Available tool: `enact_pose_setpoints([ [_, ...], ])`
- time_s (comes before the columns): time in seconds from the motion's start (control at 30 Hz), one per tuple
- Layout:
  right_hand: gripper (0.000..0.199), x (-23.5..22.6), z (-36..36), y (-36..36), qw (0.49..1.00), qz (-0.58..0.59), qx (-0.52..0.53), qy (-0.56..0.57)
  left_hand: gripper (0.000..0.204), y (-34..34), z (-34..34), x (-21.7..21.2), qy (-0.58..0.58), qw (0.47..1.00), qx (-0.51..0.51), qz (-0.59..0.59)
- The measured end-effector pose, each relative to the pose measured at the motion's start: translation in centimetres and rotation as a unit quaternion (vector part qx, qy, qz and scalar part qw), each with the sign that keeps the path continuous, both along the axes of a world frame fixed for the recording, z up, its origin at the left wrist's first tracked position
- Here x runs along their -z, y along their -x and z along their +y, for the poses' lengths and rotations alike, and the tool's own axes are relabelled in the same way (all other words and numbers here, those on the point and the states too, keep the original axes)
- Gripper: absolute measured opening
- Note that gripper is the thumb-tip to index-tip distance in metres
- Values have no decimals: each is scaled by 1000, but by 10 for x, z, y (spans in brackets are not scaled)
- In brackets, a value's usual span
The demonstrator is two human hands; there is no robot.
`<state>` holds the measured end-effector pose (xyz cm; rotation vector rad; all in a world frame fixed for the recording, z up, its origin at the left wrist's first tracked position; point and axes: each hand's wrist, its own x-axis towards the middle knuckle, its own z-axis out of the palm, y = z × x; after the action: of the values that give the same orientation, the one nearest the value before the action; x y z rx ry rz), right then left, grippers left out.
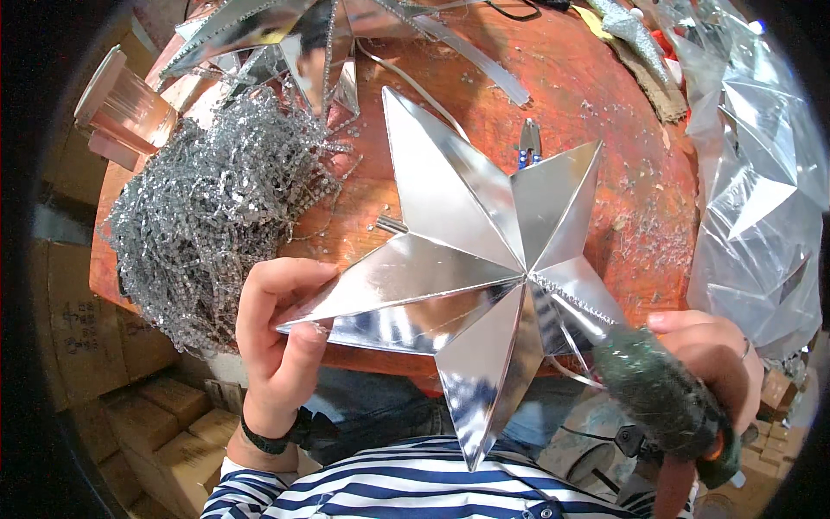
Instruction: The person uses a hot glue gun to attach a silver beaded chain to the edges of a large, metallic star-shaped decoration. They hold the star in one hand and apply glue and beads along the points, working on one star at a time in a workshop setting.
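A silver mirror-finish five-pointed star [458,259] is tilted above the table's near edge. My left hand [281,346] pinches its left point between thumb and fingers. In my right hand [713,350] is a dark green glue gun [657,394], strung with glue threads. Its front end meets the star's lower right point, though the nozzle itself is hard to make out. From the star's centre a beaded-looking line [575,298] runs along that point's ridge; whether it is glue or trim, I cannot tell. A thin pale strand hangs below this point.
A heap of silver sequin string [220,208] lies left on the red-brown table [640,208]. Behind it are another silver star [303,43] and a pinkish clear cup [130,104]. Blue-handled pliers [530,143] lie beyond my star. Plastic-wrapped stars [761,190] stand right, cardboard boxes [82,320] left.
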<state>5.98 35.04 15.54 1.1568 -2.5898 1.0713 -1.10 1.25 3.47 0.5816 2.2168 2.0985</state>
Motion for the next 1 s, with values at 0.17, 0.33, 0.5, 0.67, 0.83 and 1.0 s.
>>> enact_pose_setpoints([
  [0.17, 95, -3, -19, -2, 994, -40, 92, -40, 48, -1, -1, 1, -8, 1000, -6, 10],
  [0.33, 92, 6, -12, 2, 996, -61, 69, -14, 47, 0, 1, -1, -1, 1000, -4, 13],
  [0.5, 89, 2, -19, 2, 993, -69, 90, -21, 47, -2, 0, -1, -5, 1000, -4, 10],
  [0.67, 88, 6, -15, -6, 990, -83, 109, -16, 48, -1, 0, -1, 2, 1000, -7, 21],
  [0.83, 75, 12, -1, -16, 987, -111, 99, -52, 49, -3, 1, -2, 19, 999, -20, 24],
  [1.0, 62, 28, 36, -63, 987, -106, 112, -54, 49, 2, 3, -4, 12, 999, -8, 29],
])
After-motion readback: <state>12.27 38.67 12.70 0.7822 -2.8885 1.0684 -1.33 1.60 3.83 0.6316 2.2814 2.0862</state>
